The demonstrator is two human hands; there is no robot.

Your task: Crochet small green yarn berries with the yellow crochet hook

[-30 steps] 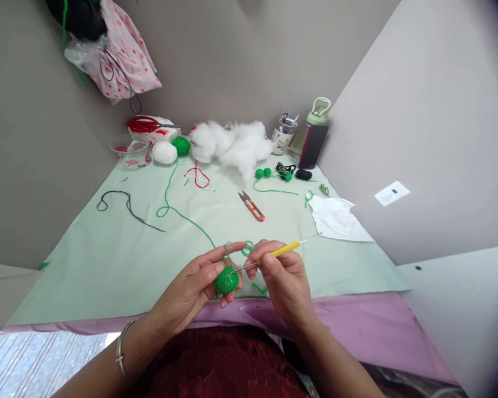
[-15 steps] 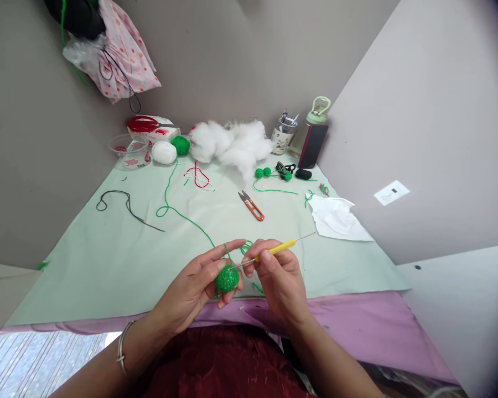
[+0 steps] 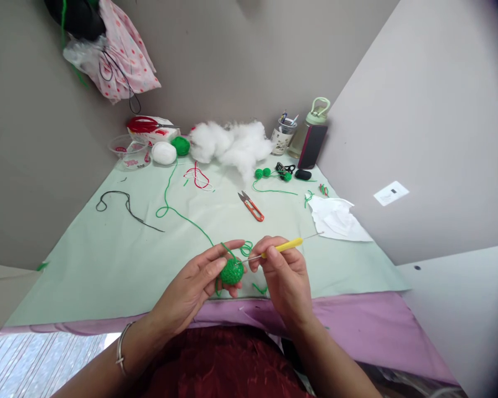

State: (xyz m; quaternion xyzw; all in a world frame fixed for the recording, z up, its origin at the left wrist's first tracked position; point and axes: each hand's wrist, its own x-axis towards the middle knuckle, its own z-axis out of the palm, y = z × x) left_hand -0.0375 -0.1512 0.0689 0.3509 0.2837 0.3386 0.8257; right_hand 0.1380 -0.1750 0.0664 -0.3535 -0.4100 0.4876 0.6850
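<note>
A round green crocheted ball (image 3: 232, 271) is pinched between the thumb and fingers of my left hand (image 3: 199, 279). Green yarn (image 3: 191, 222) passes over the left index finger and runs back across the table to a green yarn ball (image 3: 181, 146). My right hand (image 3: 286, 276) is closed around the yellow handle of a crochet hook (image 3: 284, 247). The hook's thin metal tip reaches the upper right side of the crocheted ball. Small loops of green yarn (image 3: 246, 249) lie just behind, between the hands.
Orange thread snips (image 3: 251, 207) lie mid-table. White stuffing (image 3: 232, 145), a white yarn ball (image 3: 164, 153), a plastic tub (image 3: 128, 153), a pen cup (image 3: 284, 137) and a bottle (image 3: 301, 138) stand at the back. White paper (image 3: 336, 217) lies right, black cord (image 3: 128, 203) left.
My right hand and the hook have shifted slightly to the right. The crocheted ball has moved a little right and up, turned in my left hand.
</note>
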